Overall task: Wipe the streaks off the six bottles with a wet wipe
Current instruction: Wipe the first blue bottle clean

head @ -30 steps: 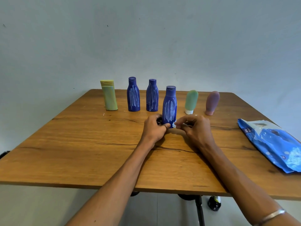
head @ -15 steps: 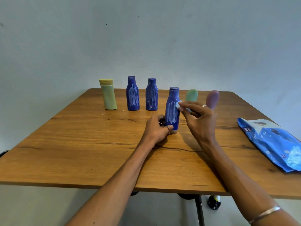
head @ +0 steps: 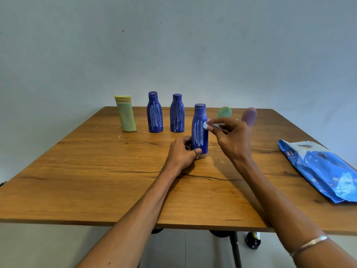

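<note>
Currently left hand [head: 182,151] grips base of streaked blue bottle [head: 200,130]; right hand [head: 230,137] pinches wet wipe [head: 205,125] against its shoulder.

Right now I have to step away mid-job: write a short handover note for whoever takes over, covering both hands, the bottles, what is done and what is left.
Left hand grips the base of the nearest blue bottle, upright on the table, pulled forward of the row.
Right hand pinches a small wad of wet wipe against that bottle's shoulder.
Done: nothing visibly finished; white streaks cover this bottle's front.
Left: this bottle, plus the two streaked blue bottles behind. Streaks on the yellow bottle, green bottle and purple bottle cannot be made out; check them.
The wipes pack lies at the table's right edge.
</note>
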`<state>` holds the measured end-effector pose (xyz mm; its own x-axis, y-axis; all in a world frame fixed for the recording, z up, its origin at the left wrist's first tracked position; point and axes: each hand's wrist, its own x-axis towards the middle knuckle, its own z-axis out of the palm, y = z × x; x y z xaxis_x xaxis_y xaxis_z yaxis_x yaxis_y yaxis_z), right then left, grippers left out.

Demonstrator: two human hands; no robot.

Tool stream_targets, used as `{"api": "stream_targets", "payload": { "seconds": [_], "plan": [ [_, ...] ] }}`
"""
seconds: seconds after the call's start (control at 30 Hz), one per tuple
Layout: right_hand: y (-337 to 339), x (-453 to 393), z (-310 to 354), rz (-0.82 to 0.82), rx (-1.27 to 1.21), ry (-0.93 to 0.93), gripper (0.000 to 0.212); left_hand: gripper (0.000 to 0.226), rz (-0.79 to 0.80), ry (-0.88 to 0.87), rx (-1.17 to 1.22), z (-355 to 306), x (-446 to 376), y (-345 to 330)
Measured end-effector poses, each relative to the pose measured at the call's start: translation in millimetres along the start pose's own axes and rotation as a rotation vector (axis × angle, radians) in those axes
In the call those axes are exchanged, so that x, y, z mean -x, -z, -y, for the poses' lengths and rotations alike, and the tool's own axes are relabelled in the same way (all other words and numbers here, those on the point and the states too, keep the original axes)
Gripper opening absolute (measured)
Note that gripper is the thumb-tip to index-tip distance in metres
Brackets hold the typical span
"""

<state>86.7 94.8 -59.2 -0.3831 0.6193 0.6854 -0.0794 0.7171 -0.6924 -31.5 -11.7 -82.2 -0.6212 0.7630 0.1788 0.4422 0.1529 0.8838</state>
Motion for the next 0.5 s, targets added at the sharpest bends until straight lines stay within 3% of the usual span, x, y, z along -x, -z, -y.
{"api": "stream_targets", "payload": {
  "seconds": [0.17, 0.5],
  "plan": [
    [2.6, -31.6, 20.8, -0.031, 0.046, 0.072, 0.015, 0.03, -0.001, 0.003, -0.035, 0.8, -0.4, -1.2],
    [17.2, -13.7, 2.4, 0.263, 0.193, -0.027, 0.015, 0.035, -0.033, -0.008, -0.012, 0.8, 0.1, -0.3]
  ]
}}
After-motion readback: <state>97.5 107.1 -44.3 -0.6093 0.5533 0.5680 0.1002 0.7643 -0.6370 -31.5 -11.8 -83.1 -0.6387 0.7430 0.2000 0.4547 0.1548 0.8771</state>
